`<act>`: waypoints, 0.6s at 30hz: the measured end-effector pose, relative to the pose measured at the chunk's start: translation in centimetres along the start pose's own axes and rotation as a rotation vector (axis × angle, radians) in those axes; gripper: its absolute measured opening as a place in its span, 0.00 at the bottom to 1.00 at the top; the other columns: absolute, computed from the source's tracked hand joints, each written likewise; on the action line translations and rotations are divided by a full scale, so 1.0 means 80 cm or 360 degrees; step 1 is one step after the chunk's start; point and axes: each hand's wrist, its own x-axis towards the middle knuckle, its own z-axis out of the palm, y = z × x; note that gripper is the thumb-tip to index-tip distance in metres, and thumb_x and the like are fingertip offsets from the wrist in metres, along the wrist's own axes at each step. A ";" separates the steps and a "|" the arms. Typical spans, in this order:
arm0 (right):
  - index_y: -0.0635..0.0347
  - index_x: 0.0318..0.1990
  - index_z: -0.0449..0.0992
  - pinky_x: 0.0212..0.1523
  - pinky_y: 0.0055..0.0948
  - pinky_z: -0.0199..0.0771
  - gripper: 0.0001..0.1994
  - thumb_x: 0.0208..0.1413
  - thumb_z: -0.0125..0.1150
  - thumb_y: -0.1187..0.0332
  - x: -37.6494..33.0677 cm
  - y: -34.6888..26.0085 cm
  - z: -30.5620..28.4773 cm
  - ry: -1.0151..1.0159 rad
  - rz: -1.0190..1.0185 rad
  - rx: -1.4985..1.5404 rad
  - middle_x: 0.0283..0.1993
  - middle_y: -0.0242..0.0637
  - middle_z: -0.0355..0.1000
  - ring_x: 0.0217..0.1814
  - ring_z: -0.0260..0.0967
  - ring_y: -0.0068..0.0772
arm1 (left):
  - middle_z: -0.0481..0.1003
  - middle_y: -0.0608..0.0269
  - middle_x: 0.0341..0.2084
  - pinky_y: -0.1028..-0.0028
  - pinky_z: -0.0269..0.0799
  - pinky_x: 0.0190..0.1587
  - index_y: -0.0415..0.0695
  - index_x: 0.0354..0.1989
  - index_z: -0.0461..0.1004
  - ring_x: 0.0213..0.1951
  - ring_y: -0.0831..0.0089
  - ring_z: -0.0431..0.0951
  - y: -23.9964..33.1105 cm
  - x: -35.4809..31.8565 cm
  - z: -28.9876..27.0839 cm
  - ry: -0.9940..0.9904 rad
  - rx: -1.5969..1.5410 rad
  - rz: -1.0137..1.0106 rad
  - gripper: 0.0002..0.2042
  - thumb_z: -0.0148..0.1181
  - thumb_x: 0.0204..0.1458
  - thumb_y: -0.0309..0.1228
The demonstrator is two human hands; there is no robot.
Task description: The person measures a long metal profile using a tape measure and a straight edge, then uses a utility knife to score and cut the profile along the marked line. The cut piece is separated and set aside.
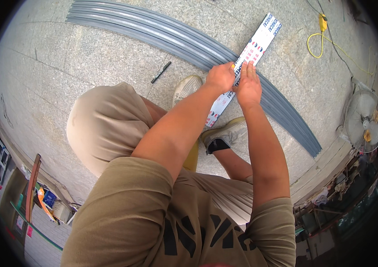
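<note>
A long white profile strip [260,41] with printed film lies slantwise across a bundle of thin grey metal channels [166,38] on the ground. My left hand [220,79] is closed at the strip's left edge, right over the channels. A small yellow bit shows at its fingertips; the rest of what it grips is hidden. Beside it, my right hand [248,86] rests on the strip with its fingers stretched out flat along the face. The strip's lower end reaches down between my shoes [226,133].
A black marker pen [161,72] lies on the stone floor left of my hands. At the right stand a round fan [365,120] and, farther off, a yellow socket [323,22] with a looped cable. Tools and clutter [51,200] edge the lower left.
</note>
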 end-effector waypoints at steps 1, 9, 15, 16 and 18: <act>0.56 0.90 0.53 0.90 0.44 0.56 0.65 0.46 0.92 0.56 0.001 0.001 0.001 -0.0004 0.0003 -0.0005 0.94 0.46 0.48 0.95 0.48 0.42 | 0.85 0.37 0.56 0.47 0.79 0.65 0.47 0.71 0.81 0.60 0.37 0.83 -0.004 -0.002 0.002 -0.0005 -0.0006 -0.0011 0.23 0.49 0.76 0.42; 0.57 0.89 0.53 0.90 0.45 0.55 0.65 0.46 0.92 0.56 0.001 0.002 0.003 0.0027 -0.0002 0.0007 0.94 0.47 0.48 0.95 0.49 0.43 | 0.84 0.37 0.57 0.46 0.78 0.66 0.48 0.71 0.82 0.60 0.37 0.83 0.002 -0.011 0.000 0.0028 0.0006 -0.0051 0.23 0.49 0.75 0.41; 0.57 0.89 0.53 0.90 0.45 0.56 0.65 0.47 0.92 0.56 0.001 0.004 0.005 0.0037 -0.0018 -0.0011 0.94 0.47 0.48 0.95 0.49 0.43 | 0.85 0.37 0.55 0.46 0.78 0.66 0.49 0.71 0.81 0.59 0.37 0.84 0.001 -0.017 0.003 0.0063 0.0033 -0.0039 0.23 0.49 0.75 0.41; 0.57 0.89 0.53 0.90 0.45 0.56 0.65 0.47 0.92 0.56 0.001 0.003 0.006 0.0037 -0.0021 -0.0009 0.94 0.47 0.48 0.95 0.49 0.43 | 0.85 0.37 0.55 0.46 0.78 0.66 0.49 0.71 0.82 0.59 0.37 0.84 0.000 -0.017 0.003 0.0049 0.0025 -0.0062 0.23 0.49 0.75 0.41; 0.57 0.89 0.53 0.90 0.45 0.56 0.65 0.47 0.92 0.56 0.001 0.005 0.007 0.0042 -0.0019 0.0001 0.94 0.47 0.48 0.95 0.49 0.43 | 0.85 0.37 0.55 0.46 0.78 0.66 0.49 0.71 0.82 0.59 0.37 0.84 0.004 -0.021 -0.001 0.0010 0.0009 -0.0103 0.23 0.49 0.75 0.40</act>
